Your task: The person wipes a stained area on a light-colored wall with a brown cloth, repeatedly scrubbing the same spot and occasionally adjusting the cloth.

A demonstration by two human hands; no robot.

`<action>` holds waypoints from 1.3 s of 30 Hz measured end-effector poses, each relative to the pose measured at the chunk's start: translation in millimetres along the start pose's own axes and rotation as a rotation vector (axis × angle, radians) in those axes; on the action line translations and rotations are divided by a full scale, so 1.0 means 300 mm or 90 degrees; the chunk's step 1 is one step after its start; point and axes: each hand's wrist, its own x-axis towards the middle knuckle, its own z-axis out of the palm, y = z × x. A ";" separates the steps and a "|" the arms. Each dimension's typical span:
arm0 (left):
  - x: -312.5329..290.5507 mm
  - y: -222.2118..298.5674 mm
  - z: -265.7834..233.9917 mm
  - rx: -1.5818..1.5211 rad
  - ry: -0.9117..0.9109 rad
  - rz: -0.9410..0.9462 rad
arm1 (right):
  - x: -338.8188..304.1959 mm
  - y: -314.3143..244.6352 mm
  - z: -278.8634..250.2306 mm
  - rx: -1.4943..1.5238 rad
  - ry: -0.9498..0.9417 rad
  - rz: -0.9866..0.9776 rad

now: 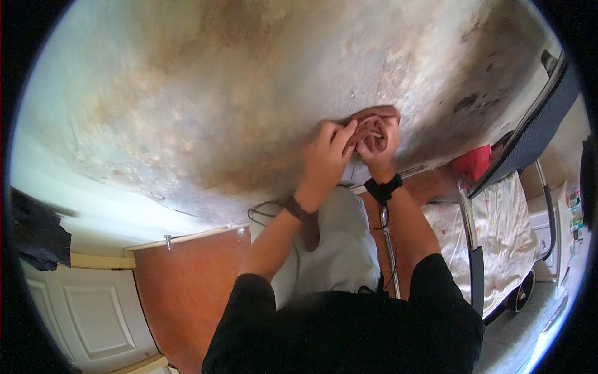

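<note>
A bunched reddish-brown cloth (pixel 372 141) is gathered between my two hands, close against the stained wall (pixel 205 118). My right hand (pixel 390 138) curls around the cloth's right side, and a black band sits on that wrist. From the left, my left hand (pixel 326 149) closes on the cloth with thumb and fingers; its wrist carries a dark brown band. Brown, grey and black blotches cover the wall around both hands, and its surface looks rough. Whether the cloth touches the wall cannot be made out.
Right of me stand a dark-backed metal-framed chair (pixel 529 134), a red item (pixel 473 163) and a surface with a patterned pale cover (pixel 492 230). A white panelled door (pixel 99 315) is at lower left, beside reddish-brown flooring (pixel 187 274). Dark fabric (pixel 40 234) hangs at far left.
</note>
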 end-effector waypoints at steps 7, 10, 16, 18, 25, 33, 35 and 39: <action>0.014 -0.005 0.012 -0.009 0.008 0.056 | -0.027 0.013 -0.001 0.036 -0.002 0.077; 0.076 0.042 -0.001 0.024 0.019 0.069 | 0.042 0.000 -0.023 0.054 0.038 0.096; 0.349 0.171 -0.012 0.000 0.129 0.134 | 0.344 0.008 -0.079 0.038 0.168 0.030; 0.454 0.220 -0.017 0.006 0.148 0.153 | 0.461 0.017 -0.114 0.034 0.185 -0.005; 0.594 0.315 -0.011 0.002 0.190 0.185 | 0.584 -0.049 -0.186 0.153 0.180 0.218; 0.315 0.216 0.113 -0.019 0.045 0.067 | 0.230 0.079 -0.102 0.180 0.228 0.185; 0.238 0.201 0.121 -0.031 0.016 0.032 | 0.131 0.054 -0.086 0.197 0.209 0.264; 0.149 0.157 0.099 -0.037 -0.035 -0.025 | 0.007 0.023 -0.052 0.162 0.155 0.419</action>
